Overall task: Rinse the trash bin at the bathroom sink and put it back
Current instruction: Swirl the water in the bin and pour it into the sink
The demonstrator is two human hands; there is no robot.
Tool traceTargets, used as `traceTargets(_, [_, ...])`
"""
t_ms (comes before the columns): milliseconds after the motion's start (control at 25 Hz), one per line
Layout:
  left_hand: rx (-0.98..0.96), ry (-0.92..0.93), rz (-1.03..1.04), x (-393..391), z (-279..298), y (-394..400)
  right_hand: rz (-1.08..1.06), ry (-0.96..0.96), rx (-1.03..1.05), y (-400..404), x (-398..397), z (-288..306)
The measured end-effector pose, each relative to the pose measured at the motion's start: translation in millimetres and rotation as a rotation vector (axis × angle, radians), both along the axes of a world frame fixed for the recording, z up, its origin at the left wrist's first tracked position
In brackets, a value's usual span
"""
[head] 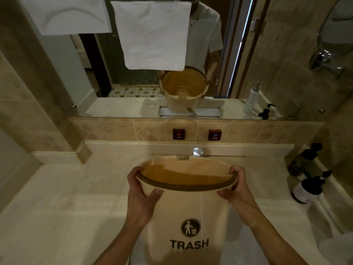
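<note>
A beige plastic trash bin (188, 213) with a dark rim band and a "TRASH" label is held upright in front of me, over the sink area at the bottom middle. My left hand (142, 194) grips the rim on its left side, fingers inside and thumb on the outer wall. On the rim's right side my right hand (237, 190) grips in the same way. The bin's inside looks empty. A chrome tap (197, 151) sits just behind the bin's far rim. The sink basin itself is hidden by the bin.
Pale stone counter (76, 197) spreads left and right. Dark pump bottles (308, 186) stand at the right edge. HOT (178, 134) and COLD (214, 135) tags sit on the tiled backsplash. A mirror (133, 83) with a white towel (152, 35) hanging before it fills the wall.
</note>
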State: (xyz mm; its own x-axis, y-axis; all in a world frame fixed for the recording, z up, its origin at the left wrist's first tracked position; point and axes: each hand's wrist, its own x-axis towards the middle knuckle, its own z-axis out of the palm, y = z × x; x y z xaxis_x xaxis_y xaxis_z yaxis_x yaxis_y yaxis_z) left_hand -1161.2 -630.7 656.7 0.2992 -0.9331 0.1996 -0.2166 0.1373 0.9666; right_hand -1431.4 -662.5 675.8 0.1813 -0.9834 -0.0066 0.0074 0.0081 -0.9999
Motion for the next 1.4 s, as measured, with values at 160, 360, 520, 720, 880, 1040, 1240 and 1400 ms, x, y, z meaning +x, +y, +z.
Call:
traceTargets(160, [-0.022,0.018,-0.029,-9,10,-19,-0.037,-0.024,-0.033,-10,-9,9])
traceTargets(360, [0.046,-0.021,-0.026,-15,-3,1,-0.051,0.013,0.023,4,-16,-6])
traceTargets(520, [-0.009,0.01,0.01,-4,4,-10,-0.026,-0.002,-0.002,-5,-5,3])
traceTargets(720, [0.036,-0.043,-0.046,-27,-1,-9,-0.117,0.025,0.023,0,-26,0])
traceTargets(880, [0.051,-0.03,0.025,-1,2,-6,-0.04,0.037,0.001,0,-2,1])
traceTargets(1040, [-0.002,-0.021,-0.039,-16,10,-18,-0.105,-0.02,0.006,-6,-15,14])
traceTargets(1240, [0.053,-0.061,-0.011,-12,3,-2,-0.067,-0.022,0.046,7,-10,-1])
traceTargets(1400, [0.018,-0.005,-0.014,-7,5,-12,-0.07,-0.026,0.01,-2,-5,7])
